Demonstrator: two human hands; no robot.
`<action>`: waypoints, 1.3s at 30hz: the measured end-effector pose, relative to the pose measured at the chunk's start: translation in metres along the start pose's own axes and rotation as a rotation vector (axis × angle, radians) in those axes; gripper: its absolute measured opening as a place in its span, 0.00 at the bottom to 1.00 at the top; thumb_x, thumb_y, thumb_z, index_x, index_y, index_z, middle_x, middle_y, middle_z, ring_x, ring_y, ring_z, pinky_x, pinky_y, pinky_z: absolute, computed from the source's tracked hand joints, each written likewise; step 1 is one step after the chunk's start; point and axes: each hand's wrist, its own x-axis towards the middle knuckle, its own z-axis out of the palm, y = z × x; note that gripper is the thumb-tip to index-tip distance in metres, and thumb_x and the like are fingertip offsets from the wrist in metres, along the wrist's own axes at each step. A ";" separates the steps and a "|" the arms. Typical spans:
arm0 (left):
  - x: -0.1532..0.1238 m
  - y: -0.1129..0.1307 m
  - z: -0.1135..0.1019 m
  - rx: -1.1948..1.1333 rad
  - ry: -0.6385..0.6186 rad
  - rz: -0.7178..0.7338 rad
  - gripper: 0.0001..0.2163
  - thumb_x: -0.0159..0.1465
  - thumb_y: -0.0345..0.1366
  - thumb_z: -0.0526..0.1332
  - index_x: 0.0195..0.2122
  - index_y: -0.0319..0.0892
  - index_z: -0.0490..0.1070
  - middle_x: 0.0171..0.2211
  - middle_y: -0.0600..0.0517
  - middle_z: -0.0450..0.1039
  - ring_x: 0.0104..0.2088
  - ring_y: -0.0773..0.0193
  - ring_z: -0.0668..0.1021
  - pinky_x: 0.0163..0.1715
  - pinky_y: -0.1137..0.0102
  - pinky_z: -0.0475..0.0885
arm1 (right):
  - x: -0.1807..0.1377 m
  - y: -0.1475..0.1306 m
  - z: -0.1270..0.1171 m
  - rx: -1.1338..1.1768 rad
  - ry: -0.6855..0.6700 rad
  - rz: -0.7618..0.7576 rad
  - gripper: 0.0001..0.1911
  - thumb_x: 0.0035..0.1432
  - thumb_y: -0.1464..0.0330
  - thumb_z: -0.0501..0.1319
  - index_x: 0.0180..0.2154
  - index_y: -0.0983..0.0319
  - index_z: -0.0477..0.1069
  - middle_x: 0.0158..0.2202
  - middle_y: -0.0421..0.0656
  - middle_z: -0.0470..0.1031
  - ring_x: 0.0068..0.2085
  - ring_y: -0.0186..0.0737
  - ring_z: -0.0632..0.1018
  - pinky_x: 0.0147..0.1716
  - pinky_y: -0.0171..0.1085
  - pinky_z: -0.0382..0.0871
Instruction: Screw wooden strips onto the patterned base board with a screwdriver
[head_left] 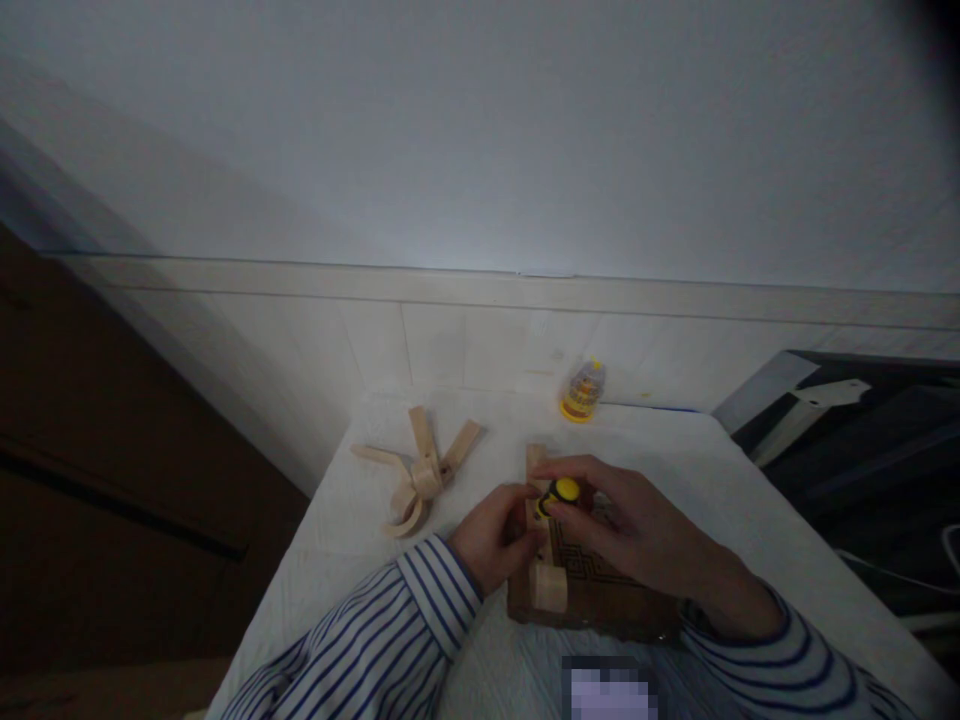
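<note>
My right hand [630,515] is closed around a short screwdriver [565,490] with a yellow and black handle, its yellow end facing up. The tool's tip is hidden by my fingers. My left hand [499,535] grips a pale wooden piece [549,588], a long strip with a thick rounded block at its near end. Holes show along the strip beside my left fingers. Beneath both hands lies a dark brown wooden board [600,610] with a carved line pattern.
Several joined pale wooden pieces [426,478] lie spread out on the white-covered table [322,560], left of my hands. A small clear container with a yellow base [582,392] stands near the wall [480,345]. Dark equipment with a metal bracket [829,392] is at the right.
</note>
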 end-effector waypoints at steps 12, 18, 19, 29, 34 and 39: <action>0.001 -0.001 0.001 -0.004 -0.009 0.005 0.20 0.55 0.32 0.59 0.49 0.39 0.61 0.32 0.52 0.66 0.29 0.67 0.67 0.29 0.72 0.65 | 0.000 0.002 -0.010 0.037 -0.143 -0.066 0.19 0.62 0.69 0.50 0.55 0.55 0.58 0.51 0.44 0.69 0.50 0.38 0.71 0.48 0.41 0.66; 0.002 -0.002 0.002 0.004 -0.007 -0.008 0.20 0.55 0.32 0.59 0.50 0.38 0.61 0.31 0.52 0.66 0.29 0.66 0.67 0.29 0.72 0.65 | 0.001 0.004 -0.006 -0.026 -0.076 -0.087 0.18 0.61 0.69 0.50 0.54 0.56 0.60 0.47 0.45 0.73 0.45 0.39 0.75 0.42 0.40 0.70; 0.002 -0.002 0.002 -0.005 -0.006 -0.001 0.20 0.55 0.32 0.59 0.49 0.38 0.62 0.33 0.51 0.67 0.31 0.65 0.68 0.31 0.71 0.66 | 0.001 0.004 -0.005 -0.037 -0.064 -0.097 0.18 0.61 0.70 0.51 0.53 0.56 0.61 0.47 0.45 0.73 0.44 0.39 0.75 0.41 0.39 0.70; 0.001 -0.002 0.001 -0.052 -0.002 0.013 0.20 0.55 0.31 0.59 0.50 0.39 0.61 0.42 0.47 0.68 0.40 0.61 0.71 0.41 0.66 0.67 | 0.002 0.000 -0.001 -0.137 -0.009 -0.121 0.16 0.60 0.68 0.53 0.51 0.57 0.62 0.42 0.44 0.75 0.40 0.39 0.76 0.37 0.39 0.70; 0.001 -0.001 0.001 -0.045 0.000 -0.002 0.20 0.55 0.32 0.59 0.49 0.39 0.62 0.41 0.47 0.69 0.39 0.61 0.71 0.40 0.66 0.67 | 0.001 -0.002 -0.001 -0.177 0.016 -0.100 0.14 0.59 0.67 0.54 0.48 0.58 0.64 0.39 0.44 0.76 0.38 0.40 0.76 0.35 0.38 0.70; 0.001 -0.003 0.002 -0.058 0.003 -0.001 0.20 0.55 0.32 0.59 0.50 0.39 0.61 0.38 0.49 0.69 0.35 0.63 0.71 0.36 0.69 0.68 | 0.002 -0.005 -0.001 -0.112 -0.014 -0.023 0.10 0.58 0.67 0.54 0.43 0.60 0.65 0.36 0.43 0.75 0.35 0.39 0.75 0.33 0.37 0.69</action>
